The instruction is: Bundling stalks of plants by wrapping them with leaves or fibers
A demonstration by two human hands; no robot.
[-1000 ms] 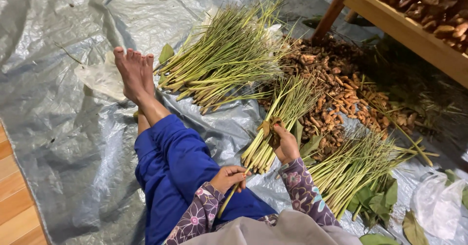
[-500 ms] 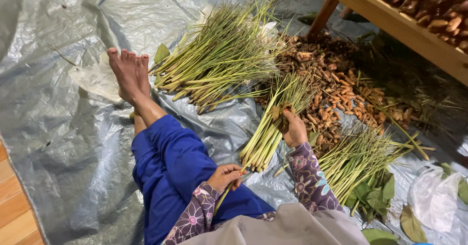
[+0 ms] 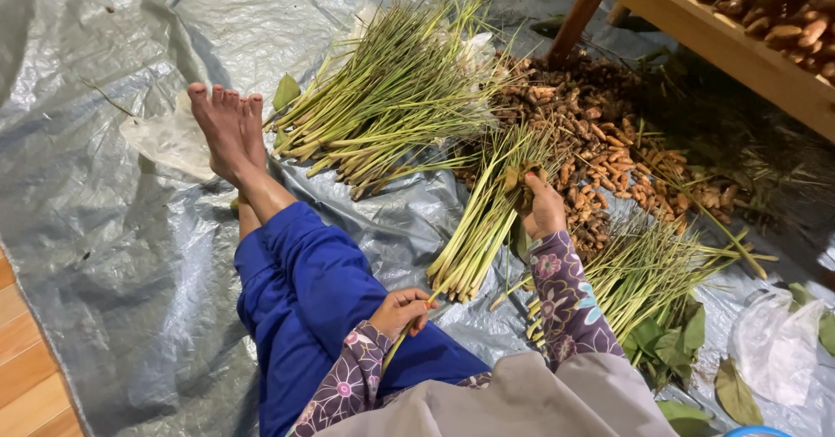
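While left hand (image 3: 402, 311) rests, right hand (image 3: 544, 211) grips lemongrass bundle (image 3: 483, 220).

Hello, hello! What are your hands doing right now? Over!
Right hand gripping a lemongrass bundle. Left hand pinching a thin strip. Root pile beside it, nothing blocking.

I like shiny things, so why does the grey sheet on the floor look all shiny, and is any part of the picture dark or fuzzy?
Head view: light glares off the crinkled grey tarp; it is dim under the wooden table at top right; the lemongrass bundle and right hand look sharp.
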